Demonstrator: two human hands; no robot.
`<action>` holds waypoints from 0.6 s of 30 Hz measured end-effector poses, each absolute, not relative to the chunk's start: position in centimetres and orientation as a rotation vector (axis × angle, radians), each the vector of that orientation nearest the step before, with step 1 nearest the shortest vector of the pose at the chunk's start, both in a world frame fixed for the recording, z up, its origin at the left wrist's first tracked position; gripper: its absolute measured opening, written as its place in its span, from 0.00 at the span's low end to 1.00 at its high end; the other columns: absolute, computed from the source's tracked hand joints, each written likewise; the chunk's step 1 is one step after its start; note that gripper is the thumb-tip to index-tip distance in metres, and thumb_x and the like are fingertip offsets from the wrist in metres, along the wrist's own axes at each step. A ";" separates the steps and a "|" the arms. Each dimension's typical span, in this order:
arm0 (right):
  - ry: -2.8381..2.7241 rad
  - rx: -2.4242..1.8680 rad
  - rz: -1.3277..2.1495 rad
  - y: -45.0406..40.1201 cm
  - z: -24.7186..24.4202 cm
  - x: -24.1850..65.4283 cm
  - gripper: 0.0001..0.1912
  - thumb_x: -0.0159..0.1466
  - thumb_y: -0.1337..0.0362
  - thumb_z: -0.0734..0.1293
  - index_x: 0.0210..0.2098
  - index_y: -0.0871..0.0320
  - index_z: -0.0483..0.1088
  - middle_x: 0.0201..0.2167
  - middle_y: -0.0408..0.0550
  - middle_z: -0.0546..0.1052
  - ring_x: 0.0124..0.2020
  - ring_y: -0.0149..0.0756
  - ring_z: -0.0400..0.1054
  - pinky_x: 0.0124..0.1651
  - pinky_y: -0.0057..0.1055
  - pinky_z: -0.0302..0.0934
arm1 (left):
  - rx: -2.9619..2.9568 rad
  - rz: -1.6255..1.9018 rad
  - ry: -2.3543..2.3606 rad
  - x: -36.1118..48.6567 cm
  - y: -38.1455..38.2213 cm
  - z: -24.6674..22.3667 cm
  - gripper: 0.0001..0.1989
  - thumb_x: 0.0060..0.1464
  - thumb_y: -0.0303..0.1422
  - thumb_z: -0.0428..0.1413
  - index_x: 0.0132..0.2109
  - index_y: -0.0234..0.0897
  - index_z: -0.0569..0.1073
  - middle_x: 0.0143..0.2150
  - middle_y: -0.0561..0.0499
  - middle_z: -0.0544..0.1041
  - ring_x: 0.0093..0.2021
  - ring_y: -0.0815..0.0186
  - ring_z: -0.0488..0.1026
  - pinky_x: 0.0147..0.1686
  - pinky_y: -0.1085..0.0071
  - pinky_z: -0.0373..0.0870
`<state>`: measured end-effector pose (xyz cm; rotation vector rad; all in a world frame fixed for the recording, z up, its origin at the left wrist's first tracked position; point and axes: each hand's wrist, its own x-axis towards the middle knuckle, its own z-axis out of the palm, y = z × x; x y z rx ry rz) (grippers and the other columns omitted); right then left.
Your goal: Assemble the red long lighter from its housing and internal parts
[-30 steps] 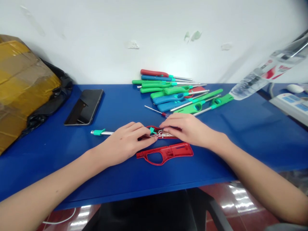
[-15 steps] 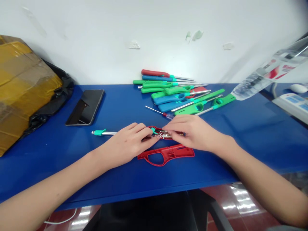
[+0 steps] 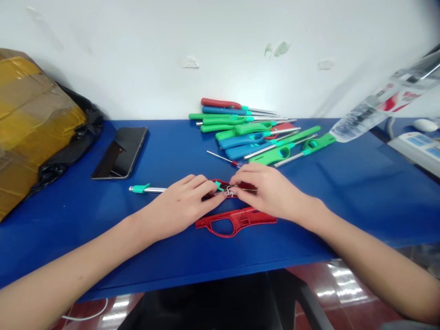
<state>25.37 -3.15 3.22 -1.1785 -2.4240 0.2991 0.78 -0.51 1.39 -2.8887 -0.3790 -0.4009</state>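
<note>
An opened red gas lighter [image 3: 235, 194] lies on the table between my hands, its inner parts and white wires exposed. My left hand [image 3: 184, 201] is closed over its front end, thumb and fingertips pinching near the green trigger [image 3: 219, 185]. From under that hand a metal lighter tube [image 3: 156, 189] with a green tip sticks out leftward. My right hand [image 3: 271, 188] pinches at the inner parts from the right; its fingertips hide exactly what they grip. Nearer to me lies the loose red half-shell [image 3: 237, 220], inner side up. A screwdriver [image 3: 223, 157] rests just beyond my right hand.
Several green, blue and red lighters [image 3: 254, 133] are heaped by the wall. At the left are a black phone [image 3: 120, 153] and a taped box [image 3: 37, 123] on black plastic. A tilted water bottle [image 3: 381, 103] and a white device [image 3: 417, 149] are at the right.
My right hand has shifted slightly left, its fingertips closer to the white wires and my left fingers. My left hand and the loose half-shell stay nearly where they were.
</note>
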 end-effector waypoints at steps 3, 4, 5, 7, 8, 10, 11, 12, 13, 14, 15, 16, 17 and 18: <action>-2.383 -1.244 0.393 -3.0 3.6 25.0 0.06 0.65 0.67 0.67 0.35 0.60 0.76 0.30 0.48 0.77 0.33 0.36 0.69 0.37 0.32 0.62 | -2.894 -0.439 -0.369 0.8 -0.4 1.4 0.17 0.66 0.24 0.47 0.58 0.32 0.69 0.45 0.43 0.74 0.45 0.58 0.70 0.44 0.61 0.73; -2.378 -1.254 0.418 -2.9 3.8 24.9 0.05 0.64 0.68 0.67 0.35 0.60 0.76 0.30 0.47 0.76 0.33 0.35 0.68 0.37 0.31 0.62 | -2.895 -0.457 -0.369 0.8 -0.4 1.3 0.16 0.66 0.24 0.47 0.58 0.33 0.70 0.44 0.43 0.74 0.45 0.58 0.70 0.44 0.61 0.73; -2.378 -1.259 0.440 -2.8 3.9 24.8 0.05 0.64 0.69 0.67 0.35 0.60 0.76 0.30 0.47 0.76 0.32 0.35 0.68 0.37 0.31 0.61 | -2.896 -0.481 -0.370 0.8 -0.4 1.3 0.16 0.66 0.24 0.47 0.58 0.33 0.70 0.44 0.43 0.74 0.45 0.59 0.70 0.44 0.61 0.73; -2.395 -1.256 0.479 -2.6 4.2 24.6 0.05 0.64 0.70 0.67 0.35 0.59 0.76 0.29 0.45 0.76 0.32 0.34 0.67 0.38 0.31 0.61 | -2.901 -0.542 -0.379 0.8 -0.4 1.2 0.15 0.65 0.24 0.48 0.57 0.33 0.71 0.43 0.44 0.74 0.43 0.59 0.70 0.42 0.62 0.73; -2.410 -1.253 0.495 -2.5 4.3 24.5 0.05 0.63 0.70 0.67 0.35 0.59 0.76 0.29 0.45 0.76 0.32 0.34 0.67 0.38 0.31 0.61 | -2.909 -0.582 -0.393 0.8 -0.4 1.1 0.15 0.65 0.24 0.49 0.56 0.32 0.71 0.42 0.44 0.74 0.42 0.60 0.70 0.42 0.63 0.73; -2.442 -1.254 0.512 -2.3 4.5 24.3 0.05 0.63 0.70 0.67 0.36 0.59 0.76 0.29 0.45 0.76 0.33 0.35 0.67 0.39 0.32 0.61 | -2.936 -0.678 -0.445 0.9 -0.5 0.9 0.13 0.64 0.24 0.50 0.54 0.31 0.72 0.42 0.44 0.74 0.41 0.61 0.70 0.41 0.64 0.73; -2.453 -1.260 0.513 -2.3 4.5 24.3 0.05 0.63 0.70 0.67 0.37 0.59 0.76 0.30 0.46 0.75 0.34 0.35 0.67 0.39 0.32 0.61 | -2.955 -0.740 -0.487 1.0 -0.5 0.7 0.12 0.64 0.24 0.51 0.53 0.31 0.72 0.42 0.44 0.74 0.41 0.62 0.70 0.42 0.65 0.73; -2.461 -1.270 0.511 -2.2 4.6 24.2 0.06 0.62 0.70 0.67 0.37 0.59 0.76 0.31 0.46 0.75 0.35 0.35 0.67 0.39 0.31 0.60 | -2.974 -0.809 -0.542 1.0 -0.5 0.6 0.11 0.63 0.25 0.52 0.52 0.31 0.72 0.43 0.44 0.73 0.41 0.63 0.70 0.42 0.67 0.73; -2.466 -1.283 0.507 -2.1 4.6 24.1 0.06 0.62 0.70 0.67 0.38 0.59 0.76 0.32 0.47 0.75 0.35 0.35 0.67 0.38 0.31 0.60 | -2.994 -0.885 -0.606 1.0 -0.5 0.4 0.11 0.63 0.27 0.54 0.52 0.32 0.72 0.43 0.44 0.73 0.41 0.64 0.71 0.41 0.68 0.73; -2.467 -1.297 0.503 -2.1 4.6 24.0 0.06 0.62 0.70 0.67 0.38 0.59 0.76 0.33 0.47 0.75 0.35 0.35 0.67 0.37 0.31 0.60 | -3.013 -0.955 -0.670 1.0 -0.5 0.4 0.11 0.63 0.28 0.55 0.52 0.32 0.72 0.43 0.45 0.73 0.41 0.65 0.71 0.41 0.70 0.73; -2.470 -1.311 0.496 -2.1 4.6 23.9 0.07 0.62 0.70 0.67 0.38 0.59 0.76 0.33 0.47 0.75 0.35 0.35 0.67 0.37 0.30 0.60 | -3.033 -1.008 -0.727 0.9 -0.4 0.4 0.11 0.62 0.29 0.56 0.51 0.33 0.72 0.43 0.45 0.72 0.40 0.66 0.72 0.40 0.71 0.73; -2.472 -1.326 0.486 -2.2 4.6 23.9 0.06 0.61 0.70 0.67 0.38 0.59 0.76 0.33 0.47 0.75 0.35 0.35 0.67 0.36 0.30 0.59 | -3.059 -1.029 -0.771 0.7 -0.2 0.5 0.11 0.62 0.30 0.56 0.51 0.33 0.73 0.43 0.45 0.72 0.40 0.67 0.72 0.40 0.72 0.73; -2.472 -1.341 0.475 -2.2 4.6 23.8 0.06 0.61 0.70 0.67 0.37 0.59 0.76 0.33 0.47 0.75 0.35 0.35 0.67 0.36 0.30 0.59 | -3.088 -1.023 -0.795 0.5 -0.1 0.6 0.11 0.61 0.30 0.57 0.50 0.33 0.73 0.43 0.46 0.73 0.40 0.67 0.72 0.39 0.72 0.73; -2.470 -1.358 0.464 -2.3 4.6 23.8 0.06 0.61 0.70 0.67 0.37 0.59 0.76 0.33 0.46 0.75 0.34 0.35 0.67 0.35 0.30 0.59 | -3.122 -0.979 -0.796 0.2 0.1 0.8 0.10 0.60 0.31 0.58 0.48 0.33 0.74 0.43 0.46 0.73 0.40 0.66 0.73 0.39 0.72 0.73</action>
